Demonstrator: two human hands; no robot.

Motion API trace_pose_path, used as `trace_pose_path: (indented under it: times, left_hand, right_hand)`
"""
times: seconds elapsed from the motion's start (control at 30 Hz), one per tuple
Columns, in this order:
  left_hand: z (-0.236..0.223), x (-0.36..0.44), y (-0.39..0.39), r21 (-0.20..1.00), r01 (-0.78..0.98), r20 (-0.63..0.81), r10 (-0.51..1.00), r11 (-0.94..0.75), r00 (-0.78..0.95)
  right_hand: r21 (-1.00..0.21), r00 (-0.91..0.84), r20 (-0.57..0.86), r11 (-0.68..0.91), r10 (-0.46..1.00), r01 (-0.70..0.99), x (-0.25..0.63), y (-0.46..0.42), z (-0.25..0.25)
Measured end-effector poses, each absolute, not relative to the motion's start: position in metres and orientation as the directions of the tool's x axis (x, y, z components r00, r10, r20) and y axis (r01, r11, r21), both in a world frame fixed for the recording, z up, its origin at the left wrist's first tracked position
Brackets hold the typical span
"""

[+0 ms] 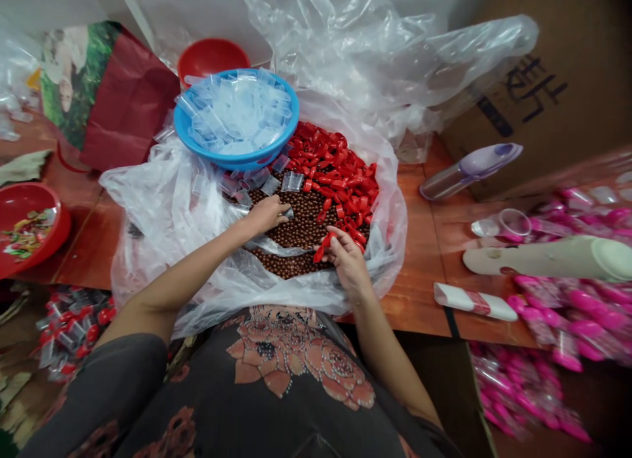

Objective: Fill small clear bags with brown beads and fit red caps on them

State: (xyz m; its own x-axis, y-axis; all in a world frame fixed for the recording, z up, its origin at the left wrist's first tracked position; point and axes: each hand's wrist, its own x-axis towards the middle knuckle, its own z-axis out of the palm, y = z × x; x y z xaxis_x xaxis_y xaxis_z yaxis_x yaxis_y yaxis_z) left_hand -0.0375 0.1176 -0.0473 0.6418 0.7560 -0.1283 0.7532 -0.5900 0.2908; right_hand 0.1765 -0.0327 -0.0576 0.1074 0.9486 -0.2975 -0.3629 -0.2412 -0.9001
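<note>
- Inside a clear plastic bag [148, 208] spread on a wooden surface [415, 280], brown beads [301, 214] lie heaped against red plastic caps [336, 168].
- The left hand [266, 214] rests on the beads, its fingers [282, 211] loosely curled beside a small clear pouch [289, 213]; whether they grip it, I cannot tell.
- The right hand [348, 260] sits where beads meet caps, its fingers [336, 237] pinched together on one red cap [320, 249].
- A tug on the bag's slack film could send beads rolling out, or let caps slide among them.
- A blue basin [237, 160] of pouches crowds the far side of the heap. The surface's near edge lies close to the person's body, and open wood remains right of the bag, before pink packets [582, 306].
</note>
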Motion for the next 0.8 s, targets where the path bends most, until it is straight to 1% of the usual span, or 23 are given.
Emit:
trace_pose_path:
  times: [0.17, 0.3, 0.37, 0.5, 0.6, 0.7, 0.8]
  left_hand:
    - [-0.055, -0.017, 0.121, 0.52, 0.72, -0.081, 0.812, -0.46, 0.577]
    - [-0.064, -0.002, 0.123, 0.624, 0.692, -0.064, 0.859, -0.362, 0.508]
    - [-0.067, 0.002, 0.124, 0.677, 0.666, -0.064, 0.877, -0.313, 0.477]
    - [-0.07, 0.007, 0.124, 0.791, 0.585, -0.11, 0.899, -0.179, 0.423]
    - [-0.071, 0.01, 0.124, 0.875, 0.481, -0.175, 0.893, -0.052, 0.415]
    - [-0.072, 0.012, 0.123, 0.924, 0.38, -0.221, 0.879, 0.05, 0.422]
    - [-0.071, 0.01, 0.121, 0.95, 0.281, -0.249, 0.874, 0.136, 0.418]
  right_hand:
    - [-0.901, 0.135, -0.302, -0.236, 0.944, -0.363, 0.175, -0.035, -0.057]
    - [-0.881, 0.129, -0.329, -0.255, 0.936, -0.399, 0.175, -0.036, -0.058]
    - [-0.886, 0.129, -0.316, -0.244, 0.94, -0.395, 0.175, -0.036, -0.058]
    - [-0.918, 0.167, -0.252, -0.18, 0.953, -0.354, 0.174, -0.036, -0.062]
    - [-0.923, 0.195, -0.246, -0.168, 0.949, -0.346, 0.173, -0.034, -0.065]
    - [-0.922, 0.226, -0.25, -0.16, 0.942, -0.352, 0.173, -0.033, -0.067]
    - [-0.939, 0.245, -0.231, -0.149, 0.942, -0.311, 0.173, -0.034, -0.066]
